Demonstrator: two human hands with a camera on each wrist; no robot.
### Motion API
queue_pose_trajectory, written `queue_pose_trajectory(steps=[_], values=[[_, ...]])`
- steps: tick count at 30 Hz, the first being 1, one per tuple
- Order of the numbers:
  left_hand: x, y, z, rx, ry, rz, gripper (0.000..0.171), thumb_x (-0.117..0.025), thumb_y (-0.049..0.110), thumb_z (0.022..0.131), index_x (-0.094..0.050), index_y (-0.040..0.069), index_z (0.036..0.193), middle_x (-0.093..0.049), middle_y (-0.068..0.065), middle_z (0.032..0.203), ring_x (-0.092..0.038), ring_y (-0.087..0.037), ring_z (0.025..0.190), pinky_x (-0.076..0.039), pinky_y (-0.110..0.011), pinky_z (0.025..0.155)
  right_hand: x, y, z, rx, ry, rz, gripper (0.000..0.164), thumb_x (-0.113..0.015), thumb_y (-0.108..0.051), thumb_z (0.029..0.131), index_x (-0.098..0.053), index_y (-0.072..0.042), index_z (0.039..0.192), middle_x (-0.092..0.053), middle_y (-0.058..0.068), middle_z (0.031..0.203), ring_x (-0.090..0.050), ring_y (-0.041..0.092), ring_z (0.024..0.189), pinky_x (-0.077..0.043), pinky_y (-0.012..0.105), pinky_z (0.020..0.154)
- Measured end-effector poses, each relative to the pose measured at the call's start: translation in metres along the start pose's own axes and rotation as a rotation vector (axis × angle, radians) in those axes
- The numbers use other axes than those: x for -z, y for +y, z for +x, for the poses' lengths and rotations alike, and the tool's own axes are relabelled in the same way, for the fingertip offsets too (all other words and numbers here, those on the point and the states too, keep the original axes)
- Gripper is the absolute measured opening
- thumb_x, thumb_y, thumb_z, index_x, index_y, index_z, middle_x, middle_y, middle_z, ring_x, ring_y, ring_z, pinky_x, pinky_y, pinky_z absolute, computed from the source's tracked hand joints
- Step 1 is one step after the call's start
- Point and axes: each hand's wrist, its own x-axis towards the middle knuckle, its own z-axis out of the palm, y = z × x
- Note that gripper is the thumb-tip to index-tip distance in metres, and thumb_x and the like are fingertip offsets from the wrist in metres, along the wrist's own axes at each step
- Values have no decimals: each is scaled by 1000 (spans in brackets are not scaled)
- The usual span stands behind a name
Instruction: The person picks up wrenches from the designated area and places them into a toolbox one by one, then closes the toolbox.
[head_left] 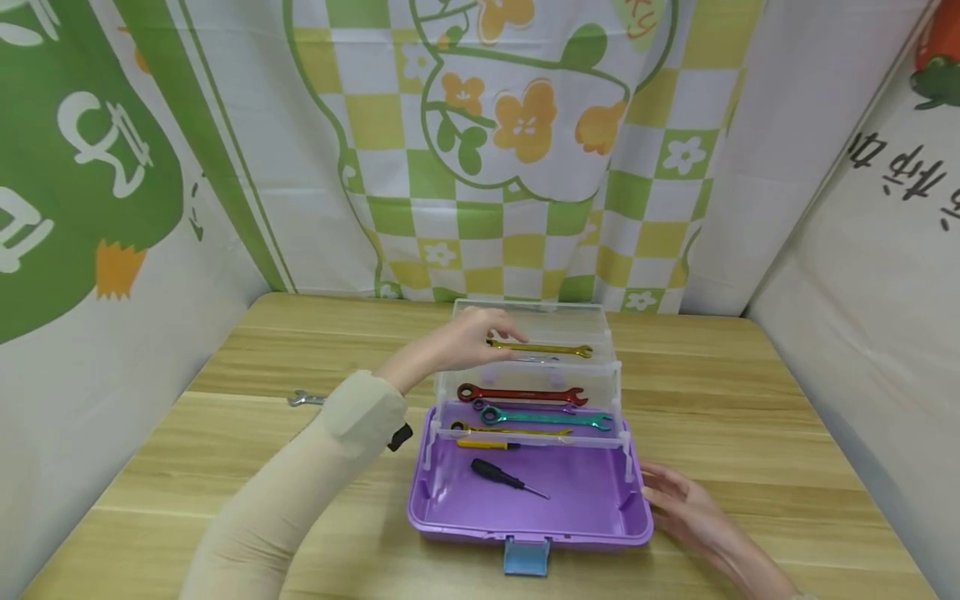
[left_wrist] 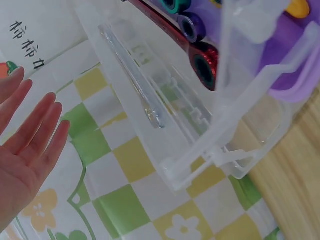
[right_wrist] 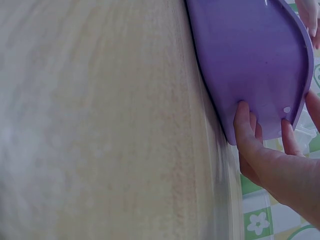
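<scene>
A purple toolbox [head_left: 417, 508] stands with its clear trays raised. My left hand [head_left: 483, 337] is over the top tray, its fingers extended beside a gold wrench [head_left: 555, 348]; in the left wrist view the hand [left_wrist: 30, 145] holds nothing. A silver wrench [left_wrist: 132, 77] shows through that tray. Lower down lie a red wrench [head_left: 525, 394], a purple wrench [head_left: 551, 407], a teal wrench [head_left: 551, 417] and another gold wrench [head_left: 517, 430]. My right hand [head_left: 686, 508] rests its fingertips against the toolbox's right side; the right wrist view shows this hand [right_wrist: 275, 160] touching the purple wall.
In the toolbox's base lie a black-handled screwdriver [head_left: 498, 475] and a yellow-handled tool [head_left: 483, 445]. A silver wrench [head_left: 305, 399] lies on the wooden table [head_left: 720, 400], partly hidden by my left sleeve. A blue latch [head_left: 527, 557] hangs at the front. A patterned curtain [head_left: 510, 233] hangs behind.
</scene>
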Motion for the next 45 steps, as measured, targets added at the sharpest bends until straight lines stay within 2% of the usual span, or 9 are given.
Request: queue_pose_trajectory(steps=[6, 13, 19, 22, 32, 37, 45], values=[[-2, -8, -27, 0, 131, -44, 22, -64, 10, 80, -64, 3, 101, -60, -10, 104, -54, -23, 97, -46, -36, 82, 0, 0, 0, 19, -30, 27, 30, -48, -6, 90, -50, -26, 112, -54, -9, 111, -53, 9, 103, -43, 30, 88], [-7, -23, -55, 108, 240, -134, 25, -65, 7, 79, -62, -1, 103, -58, -14, 110, -52, -27, 103, -44, -40, 86, 0, -1, 1, 22, -45, 13, 30, -47, -7, 90, -50, -29, 111, -54, -11, 110, -53, 8, 103, -43, 29, 88], [-14, -38, -77, 125, 344, -134, 25, -66, 4, 77, -62, -2, 101, -60, -14, 105, -54, -28, 99, -46, -40, 82, 0, 0, 0, 20, -51, 26, 30, -47, -7, 90, -51, -29, 110, -55, -11, 110, -53, 8, 103, -43, 29, 88], [-17, -46, -88, 136, 374, -127, 25, -66, 3, 75, -62, -3, 100, -60, -15, 104, -55, -29, 96, -46, -41, 81, 0, -1, 0, 22, -48, 29, 30, -47, -6, 90, -51, -28, 111, -55, -11, 110, -53, 8, 103, -43, 29, 88], [-20, -77, -131, 293, 390, -132, 29, -65, 2, 76, -60, -3, 104, -58, -18, 107, -54, -33, 96, -45, -45, 82, 0, -1, -1, 16, -34, 1, 29, -47, -7, 90, -49, -26, 112, -53, -10, 111, -53, 8, 103, -43, 29, 88], [-23, -94, -150, 373, 368, -87, 29, -65, 4, 77, -60, -2, 105, -59, -16, 105, -53, -32, 97, -44, -45, 83, 0, -1, -1, 18, -38, 7, 30, -47, -7, 90, -49, -27, 112, -54, -10, 111, -53, 8, 104, -43, 29, 89], [-29, -113, -175, 441, 328, -48, 29, -64, 6, 79, -59, -4, 106, -58, -21, 108, -52, -36, 99, -43, -48, 82, 0, 0, 0, 5, -22, -15, 29, -48, -8, 90, -49, -26, 113, -53, -10, 113, -52, 8, 104, -42, 31, 89]])
